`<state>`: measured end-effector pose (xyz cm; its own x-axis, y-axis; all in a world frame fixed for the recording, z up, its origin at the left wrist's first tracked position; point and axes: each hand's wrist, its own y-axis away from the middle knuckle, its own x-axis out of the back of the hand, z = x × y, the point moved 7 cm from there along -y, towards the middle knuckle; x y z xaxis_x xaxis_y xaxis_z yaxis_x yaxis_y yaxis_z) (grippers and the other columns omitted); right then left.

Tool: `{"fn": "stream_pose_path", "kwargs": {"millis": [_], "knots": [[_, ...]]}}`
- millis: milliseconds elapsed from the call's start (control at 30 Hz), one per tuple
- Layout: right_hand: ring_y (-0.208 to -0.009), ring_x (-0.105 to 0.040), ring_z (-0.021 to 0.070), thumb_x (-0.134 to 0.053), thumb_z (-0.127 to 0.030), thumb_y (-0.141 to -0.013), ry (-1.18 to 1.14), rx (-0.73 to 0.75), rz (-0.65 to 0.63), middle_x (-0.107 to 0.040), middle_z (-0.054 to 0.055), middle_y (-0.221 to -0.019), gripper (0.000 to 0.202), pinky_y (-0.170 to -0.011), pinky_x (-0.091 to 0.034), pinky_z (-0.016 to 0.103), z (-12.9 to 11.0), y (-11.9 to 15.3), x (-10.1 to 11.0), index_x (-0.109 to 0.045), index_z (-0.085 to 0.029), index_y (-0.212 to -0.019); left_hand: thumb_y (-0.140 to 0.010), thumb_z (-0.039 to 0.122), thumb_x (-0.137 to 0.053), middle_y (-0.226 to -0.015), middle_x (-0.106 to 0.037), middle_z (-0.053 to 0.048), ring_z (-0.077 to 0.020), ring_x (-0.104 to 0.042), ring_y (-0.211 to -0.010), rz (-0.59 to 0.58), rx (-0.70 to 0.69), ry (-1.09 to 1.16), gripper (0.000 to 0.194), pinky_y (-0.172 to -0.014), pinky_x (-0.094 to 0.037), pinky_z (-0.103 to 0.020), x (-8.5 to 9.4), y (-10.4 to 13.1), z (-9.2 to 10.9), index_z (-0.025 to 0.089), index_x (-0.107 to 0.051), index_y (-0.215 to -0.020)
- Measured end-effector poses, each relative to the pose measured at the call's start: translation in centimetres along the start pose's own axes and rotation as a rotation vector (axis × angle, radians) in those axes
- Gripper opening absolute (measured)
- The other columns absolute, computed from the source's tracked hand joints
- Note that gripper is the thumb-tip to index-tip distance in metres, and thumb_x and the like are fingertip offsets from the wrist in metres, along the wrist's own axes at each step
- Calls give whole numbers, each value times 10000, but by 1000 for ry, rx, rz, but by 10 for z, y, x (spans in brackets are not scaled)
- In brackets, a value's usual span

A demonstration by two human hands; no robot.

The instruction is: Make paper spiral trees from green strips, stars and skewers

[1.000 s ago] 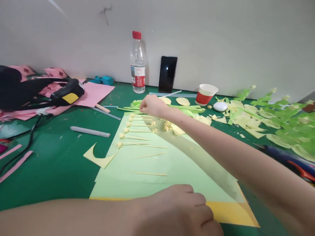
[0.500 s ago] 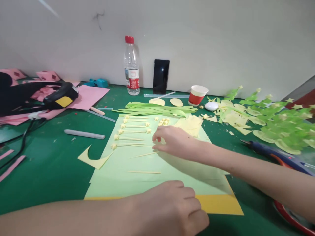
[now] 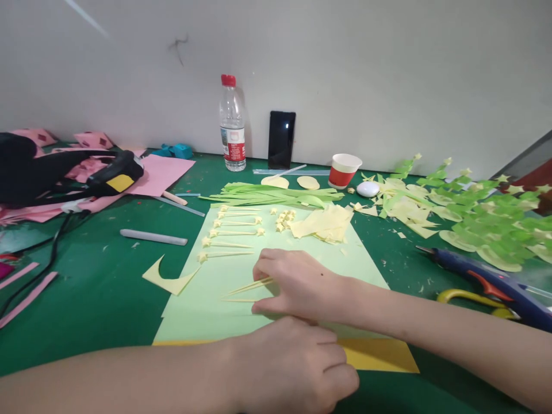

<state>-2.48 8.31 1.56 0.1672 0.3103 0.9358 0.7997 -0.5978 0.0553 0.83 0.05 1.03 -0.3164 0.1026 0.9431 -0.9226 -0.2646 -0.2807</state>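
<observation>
Gathering step: your right hand (image 3: 297, 284) pinched thin yellow paper sticks (image 3: 248, 286) on the pale green sheet (image 3: 224, 276). Left hand (image 3: 288, 368), loosely clenched, pinned the sheet's near edge; lifting wants a light grip.

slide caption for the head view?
Right hand pinches thin paper sticks over a light green sheet; left hand rests fisted at its near edge.
</observation>
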Motion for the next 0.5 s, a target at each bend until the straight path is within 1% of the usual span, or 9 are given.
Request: {"fn": "stream_pose_path", "kwargs": {"millis": [67, 100, 133, 300, 400, 500], "knots": [[-617, -464, 95, -582, -215, -759, 19, 15, -21, -564, 4, -803, 72, -490, -320, 225, -2, 1, -3, -577, -143, -762, -693, 155, -629, -564, -580, 20, -106, -390, -500, -11, 4, -19, 75, -433, -309, -246, -1, 0, 0, 125, -596, -633], [-606, -459, 86, -546, -169, -776, 31, 10, -32, -557, -4, -783, 50, -489, -322, 215, -1, 2, -4, -570, -143, -740, -694, 152, -627, -564, -579, 21, -106, -388, -499, -18, 3, -19, 74, -433, -312, -244, -1, 0, 0, 126, -596, -632], [-591, -455, 80, -523, -146, -789, 47, -8, -42, -550, -9, -765, 78, -487, -329, 205, 1, 3, -5, -562, -138, -722, -698, 151, -623, -567, -580, 21, -105, -386, -499, -23, 1, -13, 75, -434, -314, -241, -2, 0, 0, 126, -596, -633], [-583, -476, 77, -504, -205, -848, 184, -155, -71, -535, -7, -736, 171, -528, -410, 215, 16, 18, -2, -537, -114, -706, -709, 151, -620, -581, -595, 22, -104, -389, -511, -11, -7, 8, 78, -450, -323, -237, -1, -1, 0, 124, -599, -638], [-608, -505, 83, -503, -220, -858, 243, -239, -87, -542, -7, -736, 170, -551, -441, 226, 26, 26, 2, -543, -114, -733, -700, 171, -644, -591, -602, 27, -101, -400, -516, -8, 23, 10, 82, -446, -321, -237, -1, 0, -1, 128, -598, -647], [-631, -531, 90, -496, -244, -869, 290, -332, -72, -558, -1, -753, 168, -571, -464, 239, 43, 28, 8, -556, -112, -784, -697, 184, -654, -593, -604, 30, -99, -410, -517, -3, 30, 5, 85, -452, -327, -235, 0, -1, -1, 131, -599, -659]]}}
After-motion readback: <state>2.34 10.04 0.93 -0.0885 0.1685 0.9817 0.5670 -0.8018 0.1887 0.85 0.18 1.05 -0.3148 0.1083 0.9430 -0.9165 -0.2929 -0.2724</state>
